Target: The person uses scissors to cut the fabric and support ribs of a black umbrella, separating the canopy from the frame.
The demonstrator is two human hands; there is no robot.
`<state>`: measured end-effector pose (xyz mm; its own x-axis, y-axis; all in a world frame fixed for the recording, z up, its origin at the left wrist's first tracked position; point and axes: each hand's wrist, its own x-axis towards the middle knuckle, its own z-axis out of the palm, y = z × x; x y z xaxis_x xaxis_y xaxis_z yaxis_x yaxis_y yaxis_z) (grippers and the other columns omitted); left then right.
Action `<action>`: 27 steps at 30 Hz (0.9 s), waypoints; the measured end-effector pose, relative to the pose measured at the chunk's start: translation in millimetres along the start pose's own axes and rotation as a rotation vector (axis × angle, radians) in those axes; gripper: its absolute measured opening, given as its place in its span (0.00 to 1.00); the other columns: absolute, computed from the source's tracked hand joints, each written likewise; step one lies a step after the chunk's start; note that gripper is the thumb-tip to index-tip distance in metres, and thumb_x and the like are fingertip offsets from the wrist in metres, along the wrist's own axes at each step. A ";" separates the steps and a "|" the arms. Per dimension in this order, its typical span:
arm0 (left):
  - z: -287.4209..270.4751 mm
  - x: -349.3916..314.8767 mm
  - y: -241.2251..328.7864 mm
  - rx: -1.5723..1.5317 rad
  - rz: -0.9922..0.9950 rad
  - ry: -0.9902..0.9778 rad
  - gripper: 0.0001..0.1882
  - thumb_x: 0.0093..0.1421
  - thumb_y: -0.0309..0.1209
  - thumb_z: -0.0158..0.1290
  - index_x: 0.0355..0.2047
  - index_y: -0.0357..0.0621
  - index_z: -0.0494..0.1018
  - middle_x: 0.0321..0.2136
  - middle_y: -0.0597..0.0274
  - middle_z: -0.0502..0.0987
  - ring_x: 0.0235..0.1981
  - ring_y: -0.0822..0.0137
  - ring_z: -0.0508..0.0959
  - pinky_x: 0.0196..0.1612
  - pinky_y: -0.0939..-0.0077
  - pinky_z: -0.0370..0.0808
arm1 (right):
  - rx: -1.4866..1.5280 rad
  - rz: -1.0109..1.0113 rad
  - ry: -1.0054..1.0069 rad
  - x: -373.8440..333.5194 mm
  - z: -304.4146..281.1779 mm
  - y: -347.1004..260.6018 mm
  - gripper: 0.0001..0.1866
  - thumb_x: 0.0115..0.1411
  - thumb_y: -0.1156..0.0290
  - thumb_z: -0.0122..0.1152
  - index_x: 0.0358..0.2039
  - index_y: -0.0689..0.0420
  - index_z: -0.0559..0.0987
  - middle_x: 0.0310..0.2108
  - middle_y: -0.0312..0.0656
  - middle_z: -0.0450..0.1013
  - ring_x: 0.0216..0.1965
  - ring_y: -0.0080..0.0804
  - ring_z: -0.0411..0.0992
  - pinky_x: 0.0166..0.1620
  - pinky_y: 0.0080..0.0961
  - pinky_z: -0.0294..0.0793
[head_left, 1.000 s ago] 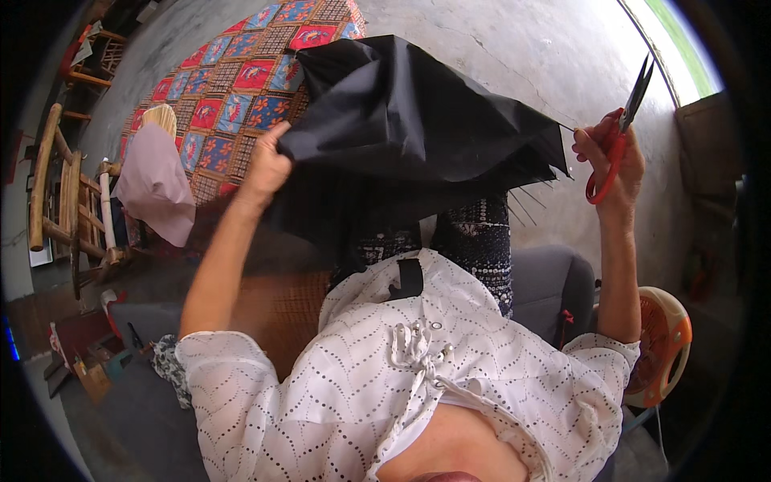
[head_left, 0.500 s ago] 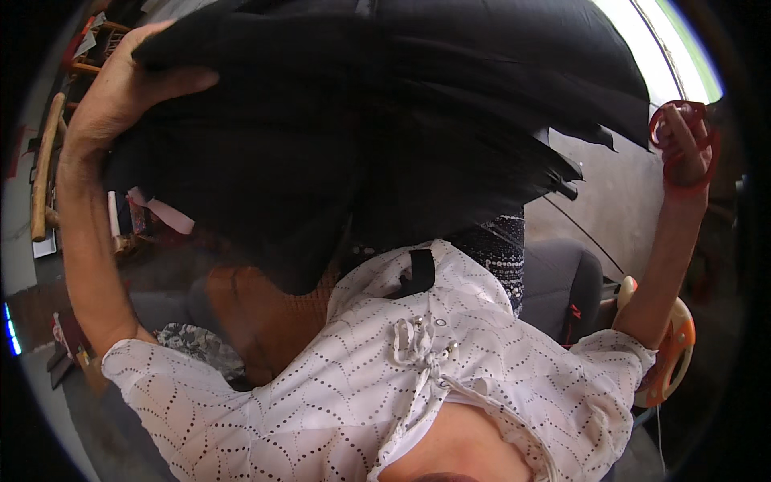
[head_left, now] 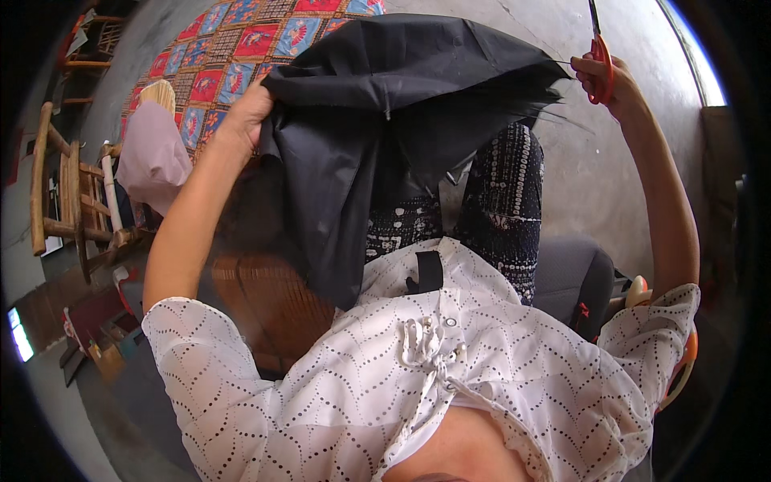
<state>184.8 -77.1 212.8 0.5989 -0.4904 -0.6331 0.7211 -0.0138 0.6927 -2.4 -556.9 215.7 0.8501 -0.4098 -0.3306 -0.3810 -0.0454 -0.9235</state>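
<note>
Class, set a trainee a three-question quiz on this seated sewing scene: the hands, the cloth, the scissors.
1. True or false: the right hand holds orange-handled scissors.
2. What does the left hand grip?
A. a wooden chair
B. the black cloth
C. a pink bundle
3. Fill in: beyond the cloth lies a patchwork ____ in red and blue.

Key: 1 true; 2 B; 3 mat.
</note>
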 end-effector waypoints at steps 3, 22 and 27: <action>3.4 -3.3 -1.4 0.111 -0.200 -0.195 0.15 0.53 0.24 0.57 0.43 0.37 0.73 0.36 0.56 0.78 0.42 0.62 0.77 0.47 0.70 0.76 | 0.034 -0.015 0.006 7.8 5.3 5.6 0.13 0.47 0.70 0.71 0.28 0.57 0.75 0.23 0.35 0.72 0.21 0.20 0.70 0.23 0.14 0.69; -10.5 -74.4 -56.8 0.159 0.735 0.118 0.13 0.60 0.31 0.52 0.43 0.38 0.74 0.42 0.63 0.77 0.44 0.70 0.74 0.53 0.74 0.67 | 0.127 -0.312 0.027 -6.6 11.7 -146.9 0.07 0.51 0.75 0.64 0.20 0.54 0.74 0.16 0.34 0.70 0.14 0.21 0.69 0.18 0.18 0.69; 9.3 -74.7 -73.7 0.154 0.566 0.268 0.14 0.64 0.35 0.48 0.41 0.36 0.75 0.41 0.62 0.77 0.44 0.70 0.75 0.52 0.76 0.69 | 0.190 -0.437 -0.301 55.5 65.1 -125.7 0.07 0.54 0.72 0.63 0.23 0.58 0.75 0.18 0.39 0.72 0.20 0.23 0.73 0.22 0.20 0.72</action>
<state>83.7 -47.5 212.2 0.9526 -0.2239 -0.2059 0.2218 0.0483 0.9739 116.4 -514.6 300.7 0.9911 -0.1102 0.0751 0.0782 0.0238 -0.9967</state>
